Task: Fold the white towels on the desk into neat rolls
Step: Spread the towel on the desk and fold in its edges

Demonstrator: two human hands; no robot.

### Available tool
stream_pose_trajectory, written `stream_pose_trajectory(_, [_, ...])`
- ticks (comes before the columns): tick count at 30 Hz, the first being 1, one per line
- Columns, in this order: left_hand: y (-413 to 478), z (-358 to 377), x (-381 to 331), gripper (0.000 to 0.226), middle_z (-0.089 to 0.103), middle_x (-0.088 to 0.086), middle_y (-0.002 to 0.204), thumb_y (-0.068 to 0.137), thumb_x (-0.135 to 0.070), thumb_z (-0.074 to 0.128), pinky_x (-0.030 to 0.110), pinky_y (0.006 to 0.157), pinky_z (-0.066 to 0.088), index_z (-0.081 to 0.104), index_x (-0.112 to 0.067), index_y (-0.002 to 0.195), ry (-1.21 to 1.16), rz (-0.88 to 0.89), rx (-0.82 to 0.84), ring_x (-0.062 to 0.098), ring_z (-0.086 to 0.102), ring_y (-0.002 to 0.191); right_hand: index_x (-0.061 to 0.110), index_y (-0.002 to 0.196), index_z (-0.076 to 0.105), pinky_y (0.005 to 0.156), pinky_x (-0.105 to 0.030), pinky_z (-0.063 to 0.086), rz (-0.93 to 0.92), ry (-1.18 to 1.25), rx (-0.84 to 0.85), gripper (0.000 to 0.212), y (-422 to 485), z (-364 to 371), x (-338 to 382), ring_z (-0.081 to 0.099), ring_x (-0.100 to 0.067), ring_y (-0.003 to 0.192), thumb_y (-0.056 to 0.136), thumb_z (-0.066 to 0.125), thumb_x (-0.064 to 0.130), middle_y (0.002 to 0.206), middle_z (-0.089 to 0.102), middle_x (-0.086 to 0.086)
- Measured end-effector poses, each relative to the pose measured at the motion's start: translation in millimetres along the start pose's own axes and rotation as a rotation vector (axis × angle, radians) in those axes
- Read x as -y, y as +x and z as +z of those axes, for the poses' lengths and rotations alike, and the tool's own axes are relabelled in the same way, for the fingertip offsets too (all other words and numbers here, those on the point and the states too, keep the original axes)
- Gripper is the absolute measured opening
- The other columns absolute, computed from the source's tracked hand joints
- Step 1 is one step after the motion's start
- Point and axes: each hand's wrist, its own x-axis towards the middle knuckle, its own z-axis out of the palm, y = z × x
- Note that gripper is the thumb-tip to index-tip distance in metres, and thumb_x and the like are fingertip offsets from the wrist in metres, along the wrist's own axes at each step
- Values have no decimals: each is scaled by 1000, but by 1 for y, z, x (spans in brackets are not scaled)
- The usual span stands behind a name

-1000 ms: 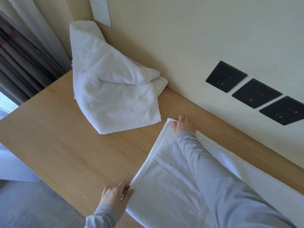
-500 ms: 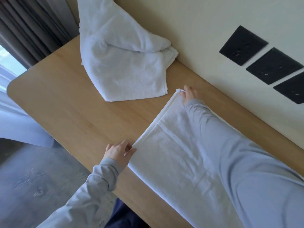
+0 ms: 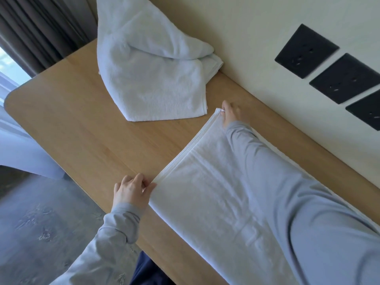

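Daylight is coming in through the window at far left, with dark curtains hanging beside it. A cream wall is running along the right, carrying three black socket plates. The wooden desk is sitting against it, and grey floor is showing near left.

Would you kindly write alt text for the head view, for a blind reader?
The left hand and right hand pinch the end corners of a flat white towel on a wooden desk; a crumpled towel leans against the wall.
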Motion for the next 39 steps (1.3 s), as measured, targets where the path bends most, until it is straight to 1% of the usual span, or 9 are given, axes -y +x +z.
stream_pose_trajectory(4, [-11,8,-31,44,63,12,106,87,-41,44,43,75,48,64,-8,108,164,325,-211,36,59,94,9,120,48,93,-38,35,45,122,-120,30,-17,-9,8,48,-27,112,97,40,25,122,53,-10])
stream_pose_trajectory(8, [-10,36,-66,59,52,10,138,90,-47,35,47,101,43,55,-10,131,303,690,-18,29,49,127,0,122,56,107,-42,30,-525,410,-254,35,-93,-10,35,46,-27,128,92,40,9,133,53,-13])
stream_pose_trajectory(13, [2,44,-50,63,54,13,135,96,-47,23,40,110,25,55,-3,129,392,714,62,28,49,127,10,141,37,115,-46,19,-1005,178,100,50,-150,15,23,25,-22,141,97,36,32,150,33,-7])
stream_pose_trajectory(18, [3,48,-42,74,23,9,155,93,-57,30,37,116,17,26,-6,147,277,662,53,21,20,144,22,148,16,116,-49,15,-571,-4,194,56,-57,13,-44,12,-17,145,97,36,33,157,14,2])
stream_pose_trajectory(22, [5,49,-42,74,22,15,154,92,-58,30,40,115,17,29,-8,146,283,648,26,27,20,143,28,149,12,116,-42,16,-427,15,247,52,-34,13,-56,11,-16,144,99,27,36,156,10,14])
stream_pose_trajectory(27, [6,45,-46,75,24,18,153,91,-60,27,39,114,17,31,-9,145,311,639,22,31,22,141,15,147,23,116,-47,8,-158,105,54,50,-68,11,-6,12,-24,145,99,32,27,156,17,2])
stream_pose_trajectory(30, [6,45,-46,74,24,19,152,89,-55,31,40,113,19,32,-6,144,332,633,33,33,23,140,5,144,30,115,-52,15,-334,282,-33,53,-127,13,46,19,-27,143,95,34,26,152,27,-11])
stream_pose_trajectory(34, [5,47,-44,72,20,19,153,88,-48,29,40,112,20,30,-3,144,397,654,47,34,24,141,9,144,31,114,-47,21,-708,198,91,55,-205,28,52,19,-20,143,97,34,36,153,28,-6])
stream_pose_trajectory(39, [6,50,-41,75,15,14,156,92,-60,23,41,115,16,18,-11,150,353,627,23,27,14,145,9,143,33,112,-49,25,-355,5,127,61,-156,19,-78,32,-28,138,92,29,41,150,32,-10])
